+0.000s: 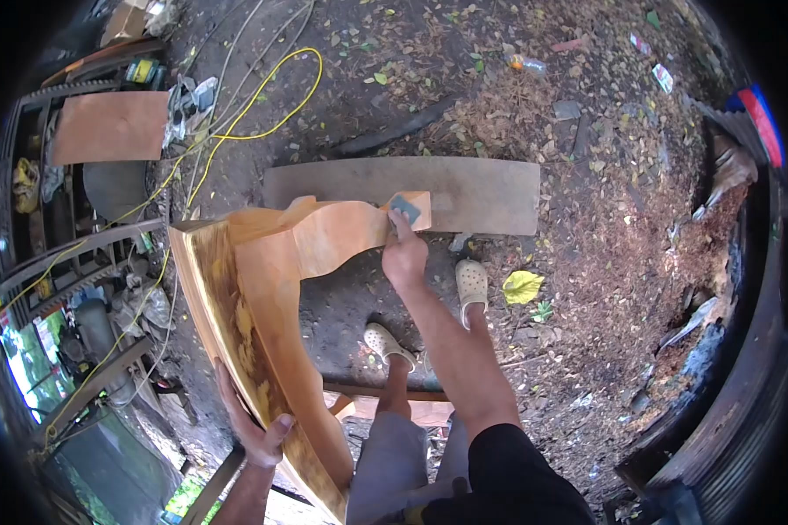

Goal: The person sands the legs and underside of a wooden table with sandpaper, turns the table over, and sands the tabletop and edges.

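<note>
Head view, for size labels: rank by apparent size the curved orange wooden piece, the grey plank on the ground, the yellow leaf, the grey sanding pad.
1. curved orange wooden piece, though nearest the camera.
2. grey plank on the ground.
3. yellow leaf and grey sanding pad look alike; unranked.

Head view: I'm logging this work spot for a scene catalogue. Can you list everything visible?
curved wooden piece: one, orange-brown, centre-left, standing on edge
sanding pad: one, grey-blue, on the piece's top end
plank: one, grey, lying flat beyond the piece
cable: one, yellow, looping at upper left
board: one, brown, upper left
leaf: one, yellow, right of the clogs
bottle: one, clear plastic, top centre
clogs: two, cream, worn, bottom centre
left hand: one, grips the piece's lower edge
right hand: one, presses the sanding pad
</note>
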